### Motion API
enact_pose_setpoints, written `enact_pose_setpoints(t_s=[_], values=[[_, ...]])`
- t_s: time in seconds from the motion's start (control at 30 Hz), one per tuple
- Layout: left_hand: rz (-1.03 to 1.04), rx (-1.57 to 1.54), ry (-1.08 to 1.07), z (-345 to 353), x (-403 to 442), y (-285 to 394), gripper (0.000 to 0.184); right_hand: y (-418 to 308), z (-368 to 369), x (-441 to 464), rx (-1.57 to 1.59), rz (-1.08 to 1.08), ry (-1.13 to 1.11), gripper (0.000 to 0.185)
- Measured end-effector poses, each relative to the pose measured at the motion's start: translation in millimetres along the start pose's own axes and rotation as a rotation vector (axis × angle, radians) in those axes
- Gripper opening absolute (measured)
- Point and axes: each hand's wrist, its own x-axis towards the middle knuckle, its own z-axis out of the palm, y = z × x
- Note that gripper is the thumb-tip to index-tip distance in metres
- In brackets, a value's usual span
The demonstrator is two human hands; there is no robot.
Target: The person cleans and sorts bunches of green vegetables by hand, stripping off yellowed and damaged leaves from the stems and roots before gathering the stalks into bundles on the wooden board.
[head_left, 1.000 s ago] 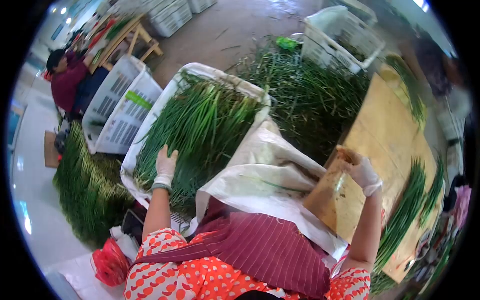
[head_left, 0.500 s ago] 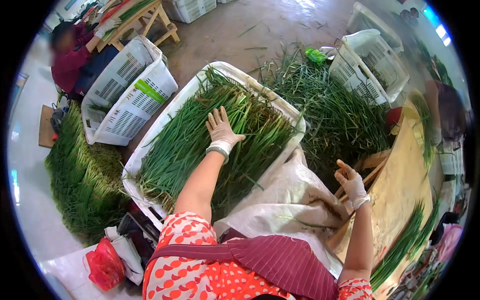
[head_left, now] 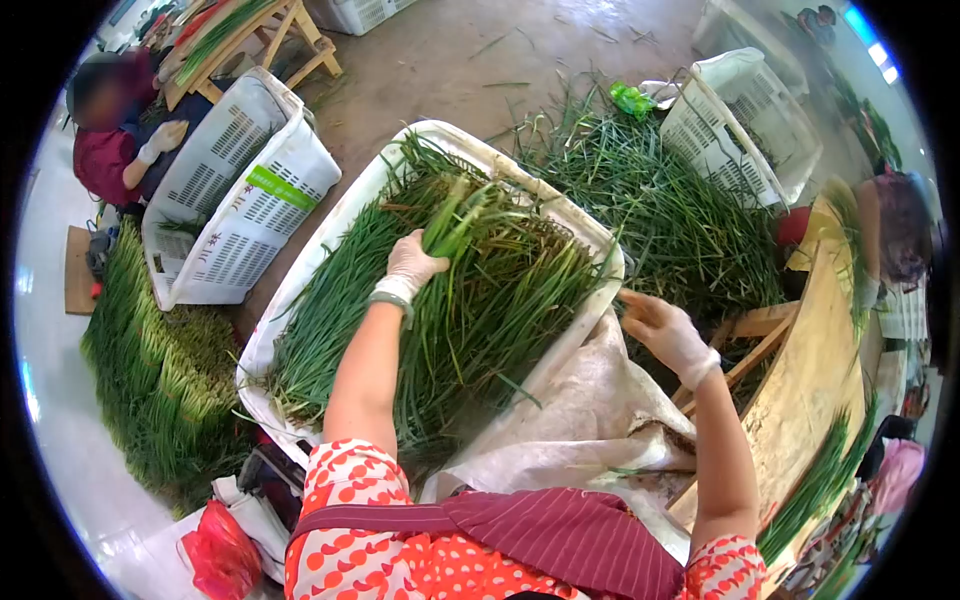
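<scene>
My gloved left hand (head_left: pixel 408 268) is closed around a bunch of garlic chives (head_left: pixel 462 222), its pale stem ends pointing up and away from me. Under it, more chives (head_left: pixel 335 320) fill a large white crate (head_left: pixel 262 352). My right hand (head_left: pixel 665 335), also gloved, holds nothing that I can see; its fingers reach loosely toward the crate's right rim, above a whitish cloth sheet (head_left: pixel 575 395) draped over the near side.
Loose leaves (head_left: pixel 690 235) are heaped right of the crate, beside a wooden board (head_left: pixel 800 370) holding some chives. White baskets (head_left: pixel 235 215) stand left and far right. Stacked chives (head_left: pixel 165 390) lie at left. A co-worker (head_left: pixel 110 140) sits behind the left basket.
My left hand has gone from lying spread on the chives to gripping a bunch and lifting it slightly. My right hand has moved left toward the crate. The co-worker's hand has come down.
</scene>
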Motion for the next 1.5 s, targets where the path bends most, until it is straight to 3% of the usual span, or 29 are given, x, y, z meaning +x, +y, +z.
enact_pose_setpoints(t_s=[0.07, 0.17, 0.33, 0.4, 0.53, 0.63, 0.7, 0.77, 0.87, 0.9, 0.97, 1.03, 1.1, 1.17, 1.27, 1.37, 1.43, 1.5], values=[[0.083, -0.345, 0.024, -2.8, 4.7, -18.8, 0.064, -40.5, 12.7, 25.3, -0.099, -0.048, -0.134, 0.040], [-0.002, -0.657, 0.015, -16.8, 4.5, -30.0, 0.055, -59.7, 43.2, 67.5, 0.007, -0.066, -0.250, 0.050], [-0.010, -0.726, 0.030, -27.1, -0.3, -30.9, 0.060, -47.7, 105.6, 139.8, 0.170, 0.013, -0.326, 0.077], [0.019, -0.716, 0.041, -17.3, 6.4, -41.3, 0.063, -46.4, 127.2, 161.4, 0.548, 0.155, -0.272, 0.100], [0.060, -0.607, 0.095, -4.3, 0.4, -36.0, 0.063, -40.1, 175.0, 203.0, 0.806, 0.301, -0.113, 0.119], [0.133, -0.419, 0.140, 9.7, 0.1, -39.9, 0.059, -47.7, 192.3, 222.7, 0.806, 0.274, -0.083, 0.117], [0.257, -0.426, 0.217, 25.5, 0.4, -47.5, 0.058, -43.7, 197.2, 231.5, 0.808, 0.393, -0.118, 0.113], [0.277, -0.380, 0.204, 26.4, -1.8, -50.4, 0.057, -15.7, 212.7, 248.5, 1.003, 0.398, -0.042, 0.106], [0.135, -0.746, 0.001, 4.5, -20.1, -30.5, 0.052, -24.6, 196.2, 231.5, 1.043, 0.330, -0.110, 0.095], [0.135, -0.743, -0.001, -3.3, -27.5, -24.0, 0.052, -41.1, 183.8, 215.3, 1.018, 0.320, -0.112, 0.092], [0.112, -0.728, -0.040, -20.4, -43.4, -9.2, 0.055, -38.6, 179.6, 205.3, 1.021, 0.346, -0.093, 0.087], [0.099, -0.672, -0.027, -24.2, -52.5, -14.6, 0.061, -17.5, 191.4, 207.6, 1.293, 0.330, -0.196, 0.081], [0.185, -0.487, 0.074, -21.7, -59.0, -32.0, 0.066, -16.4, 194.1, 192.8, 1.344, 0.296, -0.114, 0.088], [0.169, -0.599, 0.080, -23.3, -65.0, -29.3, 0.074, -21.5, 188.9, 180.2, 1.411, 0.439, 0.001, 0.087], [0.352, -0.034, 0.201, -24.6, -74.3, -21.4, 0.077, 2.4, 201.0, 191.3, 1.462, 0.328, -0.128, 0.094], [0.353, 0.327, 0.068, -19.4, -91.4, 19.1, 0.080, -27.6, 183.6, 178.4, 1.517, 0.243, -0.300, 0.090], [0.356, 0.317, 0.129, -14.6, -97.9, 32.1, 0.091, -27.0, 182.3, 178.0, 1.563, 0.131, -0.362, 0.087], [0.368, 0.319, 0.097, -10.5, -97.3, 34.2, 0.109, -40.9, 176.4, 171.9, 1.573, 0.169, -0.383, 0.084]])
